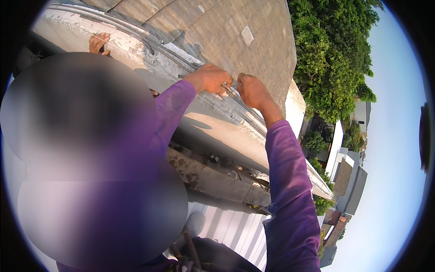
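Note:
Thin steel rods (247,109) run in a bundle along the top of a rough concrete beam (217,103), beside the roof's edge. Over these rods my left hand (211,78) is closed, its fingertips bent down against them. Just to its right, my right hand (253,93) is closed in a pinch above the same rods. What either hand grips is too small to make out. Both arms wear purple sleeves. Farther left, another hand (99,43), apparently another person's, rests on the beam near a thin pale string (129,55).
A tiled roof slope (217,31) rises beyond the rods. Below the beam lie a dark gap and a dirty concrete ledge (208,181), above white corrugated sheeting (231,226). Trees (335,54) and houses stand at the right. A blurred area hides much of the left.

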Tool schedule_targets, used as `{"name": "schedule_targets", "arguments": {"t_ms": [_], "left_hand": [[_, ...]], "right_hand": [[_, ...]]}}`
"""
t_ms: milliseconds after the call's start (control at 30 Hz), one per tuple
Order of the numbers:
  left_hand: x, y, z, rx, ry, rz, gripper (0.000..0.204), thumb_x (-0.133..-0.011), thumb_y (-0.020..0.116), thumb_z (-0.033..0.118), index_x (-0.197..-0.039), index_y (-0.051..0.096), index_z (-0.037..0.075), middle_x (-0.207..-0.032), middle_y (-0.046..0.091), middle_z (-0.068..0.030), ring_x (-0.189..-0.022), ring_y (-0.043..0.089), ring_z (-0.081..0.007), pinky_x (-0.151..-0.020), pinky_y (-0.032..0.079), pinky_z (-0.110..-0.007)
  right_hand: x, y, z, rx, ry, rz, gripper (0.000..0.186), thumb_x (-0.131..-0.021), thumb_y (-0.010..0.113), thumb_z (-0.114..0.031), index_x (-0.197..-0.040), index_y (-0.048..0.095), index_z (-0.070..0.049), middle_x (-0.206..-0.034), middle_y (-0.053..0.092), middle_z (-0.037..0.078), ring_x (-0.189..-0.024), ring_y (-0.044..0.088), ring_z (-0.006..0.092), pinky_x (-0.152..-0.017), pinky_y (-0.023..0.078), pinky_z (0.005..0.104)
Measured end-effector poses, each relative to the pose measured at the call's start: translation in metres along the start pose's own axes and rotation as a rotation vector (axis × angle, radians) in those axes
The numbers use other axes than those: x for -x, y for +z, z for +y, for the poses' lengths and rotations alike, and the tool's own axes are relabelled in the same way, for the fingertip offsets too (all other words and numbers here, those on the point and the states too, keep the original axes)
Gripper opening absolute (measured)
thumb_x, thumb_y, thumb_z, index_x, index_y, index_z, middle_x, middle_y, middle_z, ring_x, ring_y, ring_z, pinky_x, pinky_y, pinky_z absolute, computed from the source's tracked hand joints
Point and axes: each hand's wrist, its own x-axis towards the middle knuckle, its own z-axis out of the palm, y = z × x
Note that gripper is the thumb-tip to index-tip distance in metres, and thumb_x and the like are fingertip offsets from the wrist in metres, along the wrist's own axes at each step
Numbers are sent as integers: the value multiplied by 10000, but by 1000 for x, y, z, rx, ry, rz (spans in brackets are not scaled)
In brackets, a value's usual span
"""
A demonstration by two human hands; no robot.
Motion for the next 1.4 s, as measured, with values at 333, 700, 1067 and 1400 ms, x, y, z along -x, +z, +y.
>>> {"name": "schedule_targets", "arguments": {"t_ms": [333, 700, 1067, 1400], "left_hand": [[6, -4, 6, -5, 9, 49, 451, -864, 824, 441, -1219, 770, 168, -1144, 784, -114, -1159, 707, -332, -1010, 492, -460], [10, -4, 9, -12, 16, 88, 414, -898, 793, 481, -1177, 788, 175, -1105, 788, -106, -1120, 722, -320, -977, 517, -462], [9, 5, -3, -71, 62, 158, 270, -879, 780, 307, -1065, 784, 113, -1001, 776, -136, -1027, 729, -352, -896, 537, -482], [11, 1, 6, -15, -29, 160, 453, -845, 834, 485, -950, 769, 49, -971, 773, -158, -1034, 729, -361, -906, 523, -464]], "right_hand": [[-2, -5, -15, 56, 113, -48, 240, -979, 554, -100, -1132, 642, 62, -1091, 712, 312, -1067, 690, 491, -937, 541, 551], [11, 1, -3, 104, 155, -15, 291, -962, 616, -140, -1224, 647, -17, -983, 731, 290, -960, 709, 494, -856, 557, 554], [23, -1, -65, 523, -122, -94, 223, -1004, 556, -133, -1174, 692, -88, -1174, 723, 135, -1150, 694, 304, -979, 552, 463], [18, -5, -29, 417, -312, -67, 237, -943, 624, -42, -1177, 653, -55, -1213, 659, 123, -1221, 635, 275, -1079, 482, 433]]}}
